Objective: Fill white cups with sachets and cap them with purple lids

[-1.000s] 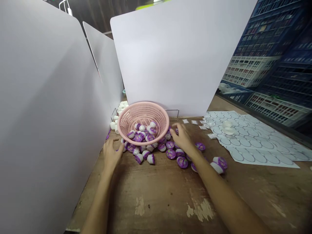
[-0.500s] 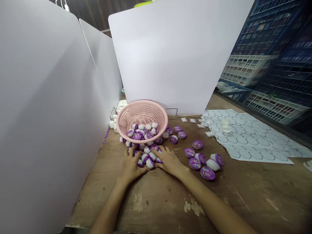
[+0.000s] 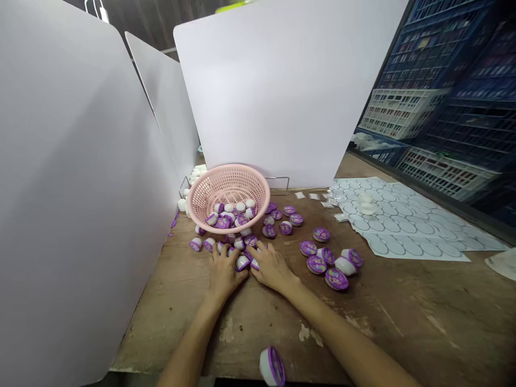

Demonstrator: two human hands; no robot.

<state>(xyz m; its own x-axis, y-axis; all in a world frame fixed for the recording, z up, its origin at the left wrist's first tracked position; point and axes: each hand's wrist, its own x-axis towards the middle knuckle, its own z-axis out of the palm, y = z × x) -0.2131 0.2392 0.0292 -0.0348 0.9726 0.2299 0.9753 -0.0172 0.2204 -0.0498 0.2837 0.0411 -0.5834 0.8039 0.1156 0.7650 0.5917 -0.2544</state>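
Note:
My left hand (image 3: 224, 273) and my right hand (image 3: 273, 267) rest on the wooden table, cupped around a heap of small white cups with purple lids (image 3: 242, 262). The fingers of both hands are spread over the near cups, thumbs close together at the heap's front. Just beyond them a pink basket (image 3: 229, 171) tilts toward me, with more such cups inside. One cup (image 3: 272, 366) lies on its side at the table's front edge.
More lidded cups (image 3: 336, 279) lie to the right. Sheets printed with circles (image 3: 399, 236) and small clear packets (image 3: 314, 196) are farther right. White partitions (image 3: 274, 97) stand behind and left. Stacked crates (image 3: 399, 113) are at the back right.
My hands have drawn closer together around the heap. Some cups now lie loose left of my left hand, and one cup has appeared at the front edge. The view has shifted slightly.

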